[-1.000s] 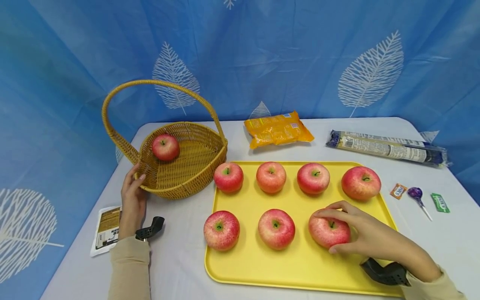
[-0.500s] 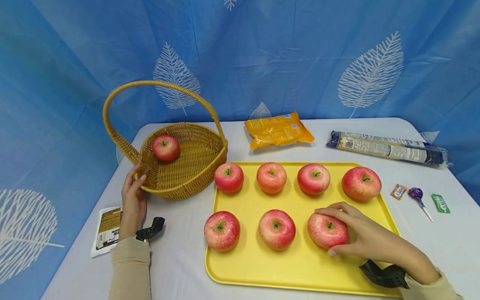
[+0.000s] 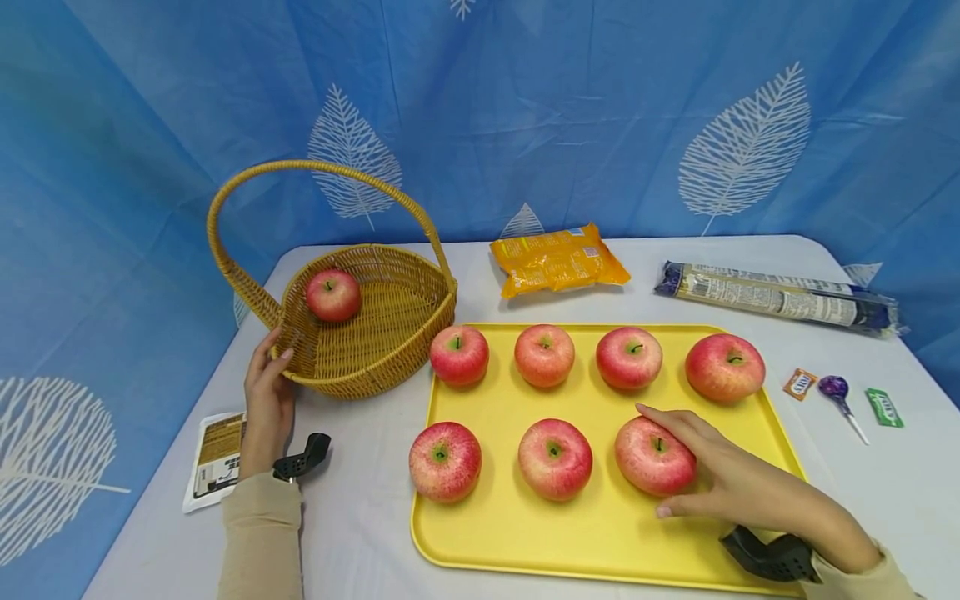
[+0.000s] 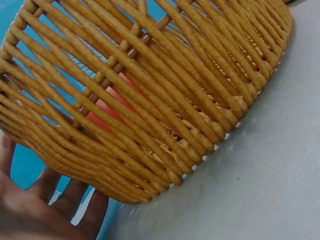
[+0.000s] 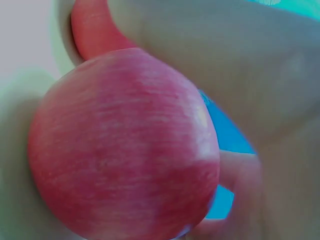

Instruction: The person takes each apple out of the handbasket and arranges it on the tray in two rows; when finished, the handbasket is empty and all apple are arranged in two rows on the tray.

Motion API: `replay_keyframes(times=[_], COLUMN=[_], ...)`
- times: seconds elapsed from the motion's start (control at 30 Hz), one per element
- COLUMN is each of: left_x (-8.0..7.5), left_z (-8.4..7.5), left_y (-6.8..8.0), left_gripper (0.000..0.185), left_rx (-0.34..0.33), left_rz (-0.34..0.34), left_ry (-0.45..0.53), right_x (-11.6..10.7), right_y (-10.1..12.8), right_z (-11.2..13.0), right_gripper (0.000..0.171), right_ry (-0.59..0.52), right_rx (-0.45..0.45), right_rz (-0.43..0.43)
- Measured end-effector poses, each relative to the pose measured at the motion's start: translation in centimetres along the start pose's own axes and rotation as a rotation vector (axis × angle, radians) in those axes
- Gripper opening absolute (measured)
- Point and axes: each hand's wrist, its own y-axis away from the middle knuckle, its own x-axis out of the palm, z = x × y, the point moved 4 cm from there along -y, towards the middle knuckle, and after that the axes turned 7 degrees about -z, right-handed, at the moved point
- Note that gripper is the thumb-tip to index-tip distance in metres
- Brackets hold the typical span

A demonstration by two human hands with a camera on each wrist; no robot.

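My left hand (image 3: pixel 268 392) grips the left side of a wicker basket (image 3: pixel 360 385), thumb over the rim and fingers along its outer wall. A red apple (image 3: pixel 333 295) lies inside, glimpsed through the weave in the left wrist view. On a yellow tray (image 3: pixel 525 546), my right hand (image 3: pixel 723 471) is spread beside the front right apple (image 3: pixel 654 458). Its fingers lie along the apple's upper right edge, and the thumb is apart from it at the lower right. The right wrist view shows this apple (image 5: pixel 125 145) close up, with the fingers partly behind it.
Several other apples stand in two rows on the tray, including a front middle one (image 3: pixel 555 460). Behind are an orange packet (image 3: pixel 558 260) and a long wrapped package (image 3: pixel 776 296). A lollipop (image 3: pixel 834 387) and small candies lie right; a white-edged pouch (image 3: pixel 217 458) lies left.
The apple at my right hand has shifted slightly left on the tray. My right fingers and thumb have loosened from around it. The left hand and basket stay put.
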Motion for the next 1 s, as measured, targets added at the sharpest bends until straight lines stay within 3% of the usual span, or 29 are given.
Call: replay_keyframes(times=[0.57, 1.0], left_x=[0.1, 0.0], left_z=[0.0, 0.1], left_y=[-0.2, -0.1], left_gripper=[0.047, 0.047], left_rx=[-0.009, -0.008], left_rz=[-0.01, -0.012], left_ry=[0.025, 0.024], right_x=[-0.2, -1.5], right_y=[-0.1, 0.1], right_z=[0.2, 1.1], right_gripper=[0.087, 0.074], right_ry=[0.015, 0.035], right_rx=[0.044, -0.019], right_rz=[-0.01, -0.133])
